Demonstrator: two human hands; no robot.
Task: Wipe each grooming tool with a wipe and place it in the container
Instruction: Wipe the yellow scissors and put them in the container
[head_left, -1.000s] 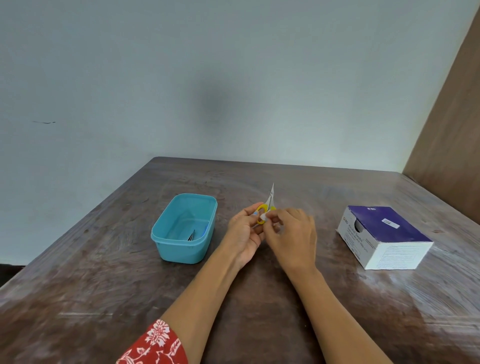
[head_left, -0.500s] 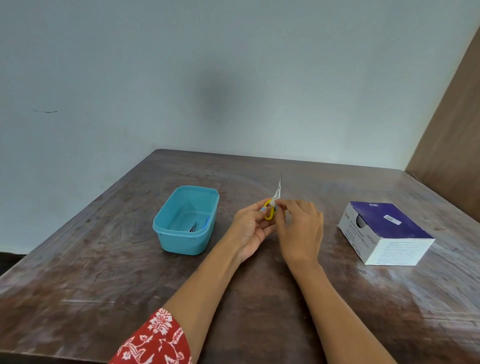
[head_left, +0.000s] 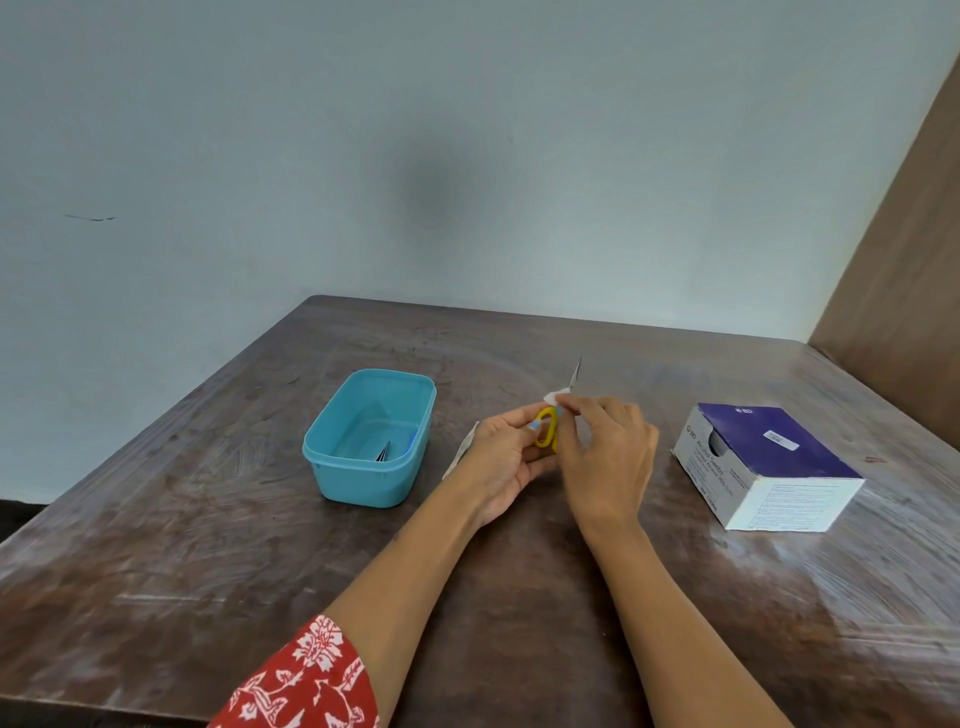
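1. While my left hand (head_left: 506, 457) grips the yellow-handled scissors (head_left: 546, 441), my right hand (head_left: 605, 457) has slid the pinched wipe (head_left: 555, 397) from handles to blade base, so I judge wiping is underway.
2. I see the teal container (head_left: 371, 439) just left, with bare table (head_left: 208, 545) between and the swab box (head_left: 763, 462) well right.

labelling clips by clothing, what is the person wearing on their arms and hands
The left arm has a short red sleeve with a white floral print, ending above the elbow. The left hand and right hand are bare: no gloves, rings, watch or bracelets show. No sleeve shows on the right arm; both forearms are uncovered.
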